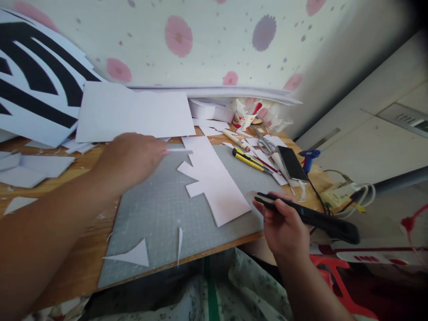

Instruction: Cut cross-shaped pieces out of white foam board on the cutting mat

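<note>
Blurred by motion, my left hand (138,156) pinches a thin white strip (179,150) of board above the grey cutting mat (150,209). Beside it on the mat lies a larger white foam board piece (219,178) with notches and tabs along its left edge. My right hand (284,223) is closed around a black utility knife (321,218), held over the mat's right edge with its blade end pointing left. Two white offcuts, a triangular scrap (133,255) and a narrow sliver (179,243), lie near the mat's front edge.
Behind the mat lies a white board (137,111). A yellow cutter (249,159), scissors (265,145), a phone (292,162) and a blue glue gun (309,158) crowd the right side. A paper cup (243,118) stands behind. Scraps (36,169) lie left.
</note>
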The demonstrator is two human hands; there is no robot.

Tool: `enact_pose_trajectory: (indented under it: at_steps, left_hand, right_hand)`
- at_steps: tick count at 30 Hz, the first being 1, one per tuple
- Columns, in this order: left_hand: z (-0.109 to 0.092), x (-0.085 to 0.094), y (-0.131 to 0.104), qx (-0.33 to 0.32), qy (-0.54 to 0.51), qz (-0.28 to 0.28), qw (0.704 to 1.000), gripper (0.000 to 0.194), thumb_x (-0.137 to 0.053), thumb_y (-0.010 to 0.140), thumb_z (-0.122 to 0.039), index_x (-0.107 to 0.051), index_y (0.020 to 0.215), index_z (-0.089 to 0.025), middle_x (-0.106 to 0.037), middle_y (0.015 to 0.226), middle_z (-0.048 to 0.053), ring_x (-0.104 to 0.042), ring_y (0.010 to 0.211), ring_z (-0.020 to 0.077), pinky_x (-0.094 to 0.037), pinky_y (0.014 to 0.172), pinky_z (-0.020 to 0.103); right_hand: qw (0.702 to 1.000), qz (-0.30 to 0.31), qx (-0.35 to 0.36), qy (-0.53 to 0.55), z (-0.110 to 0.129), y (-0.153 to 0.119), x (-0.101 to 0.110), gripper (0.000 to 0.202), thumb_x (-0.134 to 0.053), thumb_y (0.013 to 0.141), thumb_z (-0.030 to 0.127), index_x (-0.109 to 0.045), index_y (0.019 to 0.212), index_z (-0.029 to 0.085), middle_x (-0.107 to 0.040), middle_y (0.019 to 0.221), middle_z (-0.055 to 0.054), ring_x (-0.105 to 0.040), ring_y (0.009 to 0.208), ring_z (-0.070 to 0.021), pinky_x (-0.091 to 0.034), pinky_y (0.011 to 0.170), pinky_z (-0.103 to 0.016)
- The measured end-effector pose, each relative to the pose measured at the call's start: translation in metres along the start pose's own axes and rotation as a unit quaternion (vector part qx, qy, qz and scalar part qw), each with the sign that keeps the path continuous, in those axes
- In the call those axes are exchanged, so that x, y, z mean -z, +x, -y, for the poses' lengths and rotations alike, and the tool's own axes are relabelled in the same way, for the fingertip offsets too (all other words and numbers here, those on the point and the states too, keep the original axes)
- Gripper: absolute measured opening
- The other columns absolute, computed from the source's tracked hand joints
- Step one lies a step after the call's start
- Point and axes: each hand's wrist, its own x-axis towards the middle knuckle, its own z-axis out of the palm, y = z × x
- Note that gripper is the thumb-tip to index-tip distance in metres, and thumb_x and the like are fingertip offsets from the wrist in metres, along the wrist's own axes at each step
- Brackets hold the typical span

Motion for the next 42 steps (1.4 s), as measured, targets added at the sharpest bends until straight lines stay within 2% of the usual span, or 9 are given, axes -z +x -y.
enact_pose_trajectory:
  at_steps: [3, 6, 10, 14, 24, 29, 35, 39, 42]
  left_hand:
    - [0.021, 0.0, 0.0, 0.037, 0.085, -0.052, 0.994, 0.044, -0.033, 0.092, -0.04, -0.061, 0.065, -0.02, -0.061, 0.068, 0.004, -0.063, 0.092, 0.0258, -0.044, 0.082, 0.043]
    - [0.02, -0.007, -0.002, 0.027, 0.108, -0.084, 0.99, 0.044, -0.034, 0.087, -0.05, -0.066, 0.079, -0.021, -0.065, 0.084, 0.007, -0.064, 0.094, 0.0271, -0.043, 0.08, 0.044]
    - [-0.018, -0.019, -0.007, -0.08, 0.035, 0.02, 0.996, 0.033, -0.038, 0.096, -0.035, -0.067, 0.096, -0.02, -0.068, 0.101, 0.01, -0.062, 0.101, 0.0278, -0.048, 0.083, 0.041]
    - [-0.049, -0.028, -0.013, -0.098, 0.018, 0.102, 0.99, 0.02, -0.058, 0.093, -0.035, -0.068, 0.097, -0.018, -0.069, 0.099, 0.009, -0.064, 0.096, 0.0288, -0.052, 0.079, 0.04]
    - [-0.056, -0.044, -0.016, -0.118, 0.003, 0.13, 0.985, 0.015, -0.061, 0.089, -0.023, -0.066, 0.101, -0.017, -0.069, 0.1, 0.01, -0.066, 0.095, 0.0286, -0.052, 0.079, 0.04]
    - [-0.062, -0.037, -0.018, -0.051, -0.067, 0.054, 0.995, 0.017, -0.058, 0.085, -0.024, -0.065, 0.099, -0.016, -0.068, 0.098, 0.009, -0.067, 0.081, 0.0253, -0.052, 0.07, 0.039]
    - [-0.062, -0.029, -0.018, -0.072, -0.147, -0.083, 0.983, 0.014, -0.054, 0.087, -0.023, -0.064, 0.091, -0.015, -0.068, 0.091, 0.008, -0.067, 0.08, 0.0218, -0.052, 0.072, 0.036]
    - [-0.059, -0.03, -0.016, -0.081, -0.145, -0.079, 0.983, 0.013, -0.056, 0.088, -0.025, -0.064, 0.092, -0.015, -0.069, 0.094, 0.008, -0.067, 0.083, 0.0226, -0.052, 0.072, 0.035]
    - [-0.052, -0.036, -0.015, -0.067, -0.114, -0.014, 0.991, 0.013, -0.056, 0.088, -0.025, -0.064, 0.094, -0.016, -0.068, 0.098, 0.009, -0.067, 0.085, 0.0244, -0.052, 0.073, 0.038]
  right_hand:
    - [0.999, -0.025, 0.0, -0.022, -0.005, 0.003, 0.003, 0.015, -0.078, 0.067, 0.024, -0.073, 0.08, 0.019, -0.06, 0.052, 0.006, -0.053, 0.043, -0.0089, -0.056, 0.052, -0.027]
    - [0.999, -0.031, -0.005, -0.041, -0.009, 0.001, 0.002, 0.016, -0.079, 0.066, 0.024, -0.073, 0.079, 0.018, -0.062, 0.055, 0.004, -0.052, 0.042, -0.0088, -0.042, 0.039, -0.02]
    - [0.998, -0.016, 0.003, -0.066, -0.013, -0.001, 0.001, 0.018, -0.08, 0.066, 0.027, -0.073, 0.08, 0.018, -0.062, 0.054, 0.003, -0.053, 0.043, -0.0089, -0.04, 0.039, -0.019]
    - [0.993, 0.021, -0.003, -0.113, -0.017, 0.0, 0.006, 0.024, -0.084, 0.066, 0.032, -0.074, 0.082, 0.018, -0.063, 0.055, 0.003, -0.057, 0.044, -0.0115, -0.044, 0.04, -0.021]
    - [0.984, 0.054, 0.01, -0.17, -0.024, -0.003, 0.011, 0.028, -0.084, 0.07, 0.037, -0.074, 0.089, 0.019, -0.065, 0.056, 0.002, -0.06, 0.047, -0.0138, -0.047, 0.043, -0.023]
    - [0.979, 0.079, 0.093, -0.164, -0.026, -0.004, 0.017, 0.025, -0.081, 0.075, 0.036, -0.073, 0.093, 0.021, -0.072, 0.07, -0.002, -0.064, 0.05, -0.0153, -0.05, 0.045, -0.026]
    - [0.966, 0.098, 0.183, -0.157, -0.021, -0.008, 0.024, 0.026, -0.078, 0.079, 0.036, -0.071, 0.101, 0.023, -0.075, 0.085, -0.005, -0.066, 0.055, -0.0162, -0.053, 0.05, -0.03]
    - [0.952, 0.08, 0.218, -0.198, -0.023, -0.008, 0.025, 0.028, -0.076, 0.081, 0.04, -0.07, 0.101, 0.022, -0.072, 0.086, -0.005, -0.067, 0.06, -0.0174, -0.053, 0.053, -0.031]
    - [0.943, 0.073, 0.234, -0.226, -0.026, -0.007, 0.024, 0.029, -0.074, 0.082, 0.044, -0.07, 0.1, 0.022, -0.071, 0.086, -0.005, -0.068, 0.063, -0.0192, -0.054, 0.055, -0.033]
